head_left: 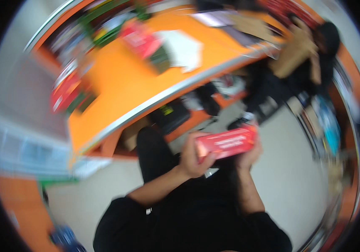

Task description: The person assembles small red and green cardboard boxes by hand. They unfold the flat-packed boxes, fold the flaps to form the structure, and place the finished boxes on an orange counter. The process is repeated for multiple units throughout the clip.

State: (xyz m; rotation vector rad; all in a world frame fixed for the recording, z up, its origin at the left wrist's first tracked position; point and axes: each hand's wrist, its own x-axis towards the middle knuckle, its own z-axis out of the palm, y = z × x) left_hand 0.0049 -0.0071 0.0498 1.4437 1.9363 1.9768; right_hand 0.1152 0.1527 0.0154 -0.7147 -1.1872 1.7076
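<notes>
Red box (pixel 227 143), slightly tilted, is what I have in grasp: the left hand (pixel 194 156) wraps its left end, thumb across the near face, and the right hand (pixel 249 156) holds the other end, its fingers mostly hidden. It is off the surface (pixel 117 92), out beyond the front edge, above the pale floor (pixel 289 168). On that orange top I make out, through blur, a green-sided box (pixel 68 90) by the left edge and a second such box (pixel 140 40) farther back, touching or overlapping a white sheet (pixel 184 48); I cannot tell which. Toward the right end lies brown cardboard (pixel 251 27), near a co-worker (pixel 328 38) holding a brown piece (pixel 295 52).
</notes>
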